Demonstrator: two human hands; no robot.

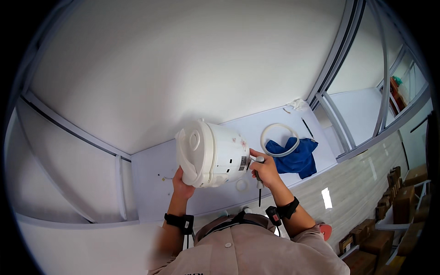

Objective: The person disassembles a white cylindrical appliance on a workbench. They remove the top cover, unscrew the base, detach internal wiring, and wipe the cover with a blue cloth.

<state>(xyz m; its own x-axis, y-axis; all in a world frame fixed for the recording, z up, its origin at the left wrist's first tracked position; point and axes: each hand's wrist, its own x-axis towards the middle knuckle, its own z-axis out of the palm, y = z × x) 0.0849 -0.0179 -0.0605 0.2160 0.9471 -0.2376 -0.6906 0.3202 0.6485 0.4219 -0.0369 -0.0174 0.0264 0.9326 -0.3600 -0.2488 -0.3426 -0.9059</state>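
Note:
A white rice cooker point(231, 149) with a small floral print lies tipped on its side, its lid and carrying handle facing left and its base facing right. My left hand point(184, 184) grips it at the lid end, by the handle. At the base end, my right hand point(267, 170) has fingers against the cooker while closed around a screwdriver point(259, 176). The screwdriver's dark shaft points down toward my body. Whether the cooker rests on the table or is lifted, I cannot tell.
On the pale table point(156, 201), a blue cloth point(300, 160) lies right of my hands, partly under a white ring point(262, 137). A smaller pale ring point(242, 185) sits below the cooker. Farther right are a dark thin tool point(307, 127) and crumpled white material point(300, 105). Metal frames border both sides.

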